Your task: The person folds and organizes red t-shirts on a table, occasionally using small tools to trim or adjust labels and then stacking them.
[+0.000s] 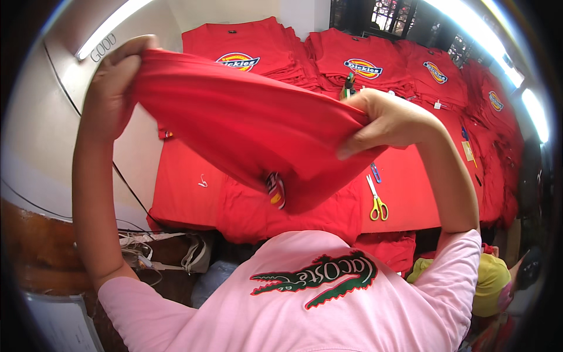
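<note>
Between my raised hands a red T-shirt (252, 111) is stretched above the table, its lower part sagging in folds with a piece of a printed emblem showing. My left hand (114, 79), smeared a little by motion, grips one end at the upper left. Lower, on the right, my right hand (390, 120) pinches the other end between thumb and fingers. Under it on the red-covered table (410, 202) lie yellow-handled scissors (378, 202) and a small blue tool (376, 172), perhaps thread snips. More red cloth (293, 220) lies right before me.
Stacks of red T-shirts (264, 44) with round-edged emblems line the table's far side, another stack (366, 50) beside them. A small dark-and-green object (350, 85) stands behind the shirt. Cables (141, 249) hang at the left. A yellow-clad shape (489, 287) is at lower right.
</note>
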Motion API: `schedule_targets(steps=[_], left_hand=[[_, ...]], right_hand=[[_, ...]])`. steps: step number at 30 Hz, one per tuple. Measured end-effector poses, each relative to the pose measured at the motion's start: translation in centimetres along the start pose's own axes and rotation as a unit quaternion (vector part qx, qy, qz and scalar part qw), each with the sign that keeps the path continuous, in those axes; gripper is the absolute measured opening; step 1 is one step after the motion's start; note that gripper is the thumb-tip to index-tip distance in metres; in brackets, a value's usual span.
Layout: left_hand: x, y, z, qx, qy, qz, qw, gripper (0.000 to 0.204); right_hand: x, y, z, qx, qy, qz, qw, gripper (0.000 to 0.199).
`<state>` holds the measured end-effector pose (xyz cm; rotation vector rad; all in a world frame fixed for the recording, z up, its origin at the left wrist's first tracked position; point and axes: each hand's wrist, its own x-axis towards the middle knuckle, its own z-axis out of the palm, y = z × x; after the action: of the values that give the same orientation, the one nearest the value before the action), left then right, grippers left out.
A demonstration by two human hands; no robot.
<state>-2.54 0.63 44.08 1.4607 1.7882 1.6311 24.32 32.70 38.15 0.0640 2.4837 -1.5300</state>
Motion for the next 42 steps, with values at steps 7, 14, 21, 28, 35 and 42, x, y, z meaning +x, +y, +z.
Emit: schedule_targets(steps=[7, 14, 21, 28, 35, 42], left_hand=[[-3.6, -0.1, -5.0, 0.170, 0.125, -0.019, 0.977, 0.033], [-1.3, 1.0, 1.0, 0.718, -0.007, -0.109, 0.688, 0.024], [-10.6, -5.1, 6.6, 0.692, -0.301, -0.240, 0.611, 0.017], [-9.2, -3.3, 6.9, 0.623, -0.126, -0.256, 0.728, 0.017], [-5.7, 1.1, 1.1, 0.811, 0.221, 0.165, 0.517, 0.024], [-7.6, 3.5, -4.0, 0.789, 0.312, 0.197, 0.491, 0.043]], right_hand=[[-7.7, 3.1, -6.8, -0.368, 0.161, 0.164, 0.901, 0.038], [-14.5, 2.5, -12.0, -0.659, 0.444, -0.049, 0.605, 0.015], [-11.9, 9.8, 1.3, -0.406, 0.092, 0.157, 0.896, 0.014], [-13.7, 6.9, -1.4, -0.413, 0.216, 0.167, 0.869, 0.010], [-15.0, 3.0, -7.2, -0.633, 0.487, -0.095, 0.594, 0.018], [-19.8, 1.0, -8.8, -0.617, 0.578, -0.091, 0.527, 0.038]])
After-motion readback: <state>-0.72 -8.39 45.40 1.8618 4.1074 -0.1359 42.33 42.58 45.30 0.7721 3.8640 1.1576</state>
